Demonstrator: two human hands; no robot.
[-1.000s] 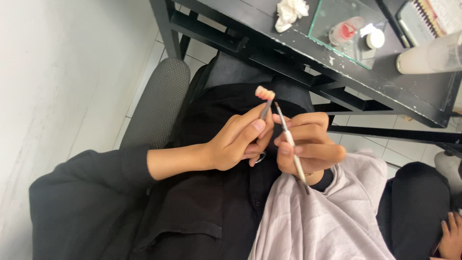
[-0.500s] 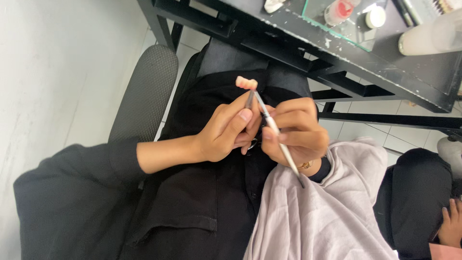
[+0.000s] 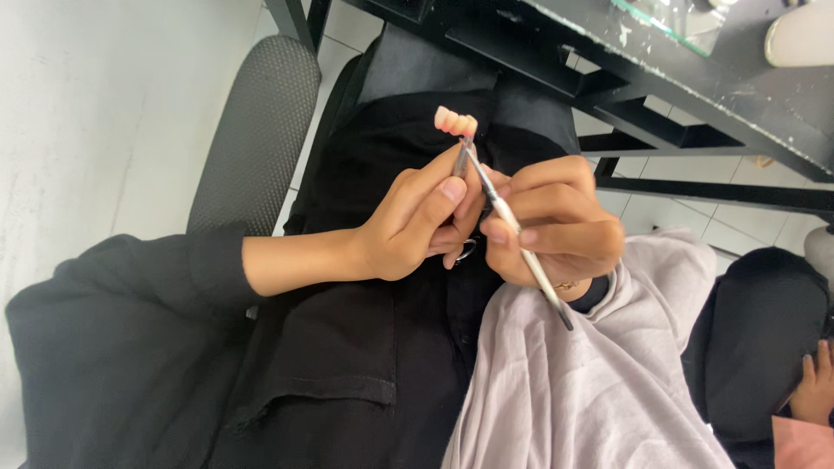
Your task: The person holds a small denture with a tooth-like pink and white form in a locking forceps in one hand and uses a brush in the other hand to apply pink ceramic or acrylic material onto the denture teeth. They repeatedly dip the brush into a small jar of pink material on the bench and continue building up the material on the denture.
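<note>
White floor and a black metal desk frame (image 3: 660, 95) lay behind a lap in black. Left hand (image 3: 417, 221) pinched a metal holder (image 3: 461, 161) carrying a small row of pale teeth (image 3: 455, 122) above the fingers — right hand (image 3: 556, 221) pinched a slim tool (image 3: 517, 233), its tip touching the teeth.

Pink and cream on the small row of teeth (image 3: 455, 121); silver-white along the thin tool (image 3: 512, 227), darker at its tip; plain black on the sleeve (image 3: 130, 295) and lap garment (image 3: 347, 373); pale greyish lilac on the cloth (image 3: 599, 391); dark grey mesh on the chair (image 3: 252, 139); black, white-flecked table (image 3: 695, 87); white floor (image 3: 95, 104).
</note>
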